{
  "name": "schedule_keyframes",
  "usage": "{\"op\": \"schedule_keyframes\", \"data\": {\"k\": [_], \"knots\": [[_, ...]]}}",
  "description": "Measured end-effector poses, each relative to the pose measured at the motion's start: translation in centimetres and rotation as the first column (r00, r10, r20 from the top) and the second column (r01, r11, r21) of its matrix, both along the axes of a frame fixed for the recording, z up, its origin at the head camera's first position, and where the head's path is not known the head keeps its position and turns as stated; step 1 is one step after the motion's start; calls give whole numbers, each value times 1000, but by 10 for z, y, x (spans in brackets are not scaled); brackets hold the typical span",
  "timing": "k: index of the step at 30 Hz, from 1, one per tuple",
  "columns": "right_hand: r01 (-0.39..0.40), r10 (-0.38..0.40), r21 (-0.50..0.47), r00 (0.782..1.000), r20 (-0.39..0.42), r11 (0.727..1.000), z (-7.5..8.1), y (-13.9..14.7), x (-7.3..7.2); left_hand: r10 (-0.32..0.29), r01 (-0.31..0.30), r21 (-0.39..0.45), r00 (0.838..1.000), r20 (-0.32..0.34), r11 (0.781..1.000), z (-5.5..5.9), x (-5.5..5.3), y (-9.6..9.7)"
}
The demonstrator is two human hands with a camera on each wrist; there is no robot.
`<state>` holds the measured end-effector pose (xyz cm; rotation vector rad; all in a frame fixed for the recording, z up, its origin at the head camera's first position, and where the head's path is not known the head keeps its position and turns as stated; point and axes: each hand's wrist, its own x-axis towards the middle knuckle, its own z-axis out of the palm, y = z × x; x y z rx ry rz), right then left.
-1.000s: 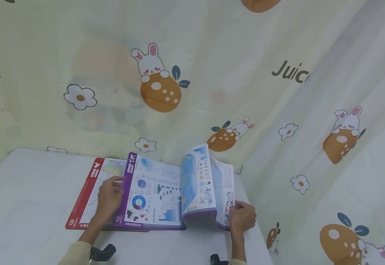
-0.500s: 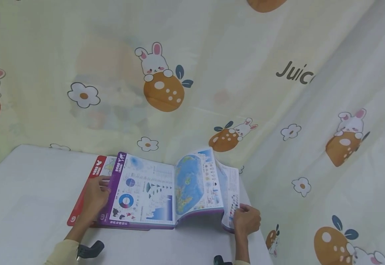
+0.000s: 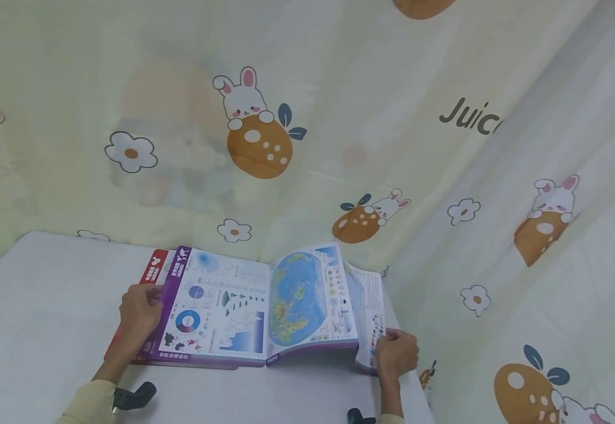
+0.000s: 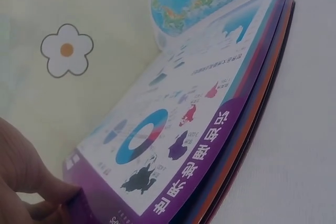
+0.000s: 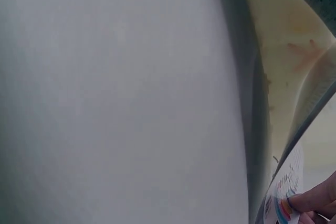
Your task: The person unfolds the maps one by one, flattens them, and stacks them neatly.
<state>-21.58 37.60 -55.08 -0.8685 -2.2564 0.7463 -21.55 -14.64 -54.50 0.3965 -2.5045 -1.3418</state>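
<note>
An open atlas booklet [image 3: 228, 303] with a purple border lies on the table, its pages showing charts and a blue world map. My left hand [image 3: 140, 309] pinches its left purple edge; the left wrist view shows the thumb on that border [image 4: 94, 198]. At the far right, my right hand [image 3: 398, 353] grips the edge of a curved page [image 3: 368, 306]. Between them, the world map page [image 3: 299, 300] arches up off the table. Partly hidden under the booklet is a red-bordered map [image 3: 153, 265]. In the right wrist view, fingertips [image 5: 310, 198] hold the page's printed corner.
The white table [image 3: 37, 330] extends left and in front of the booklet. A curtain [image 3: 296, 88] printed with rabbits and flowers hangs close behind and along the right side. Black wrist mounts [image 3: 135, 396] sit on both forearms.
My left hand has moved left, drawing the booklet's purple edge over more of the red-bordered map. The world map page has opened flatter. My right hand has shifted slightly right and down.
</note>
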Motion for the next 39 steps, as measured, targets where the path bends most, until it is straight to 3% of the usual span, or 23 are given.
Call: {"op": "schedule_keyframes", "data": {"k": [23, 39], "knots": [[-33, 24, 93, 996, 90, 995, -10, 39, -19, -12, 13, -52, 1000, 9, 999, -3, 2, -17], [-34, 24, 79, 992, 124, 996, -12, 62, -27, 40, -33, -73, 995, 94, 997, -1, -3, -23]]}}
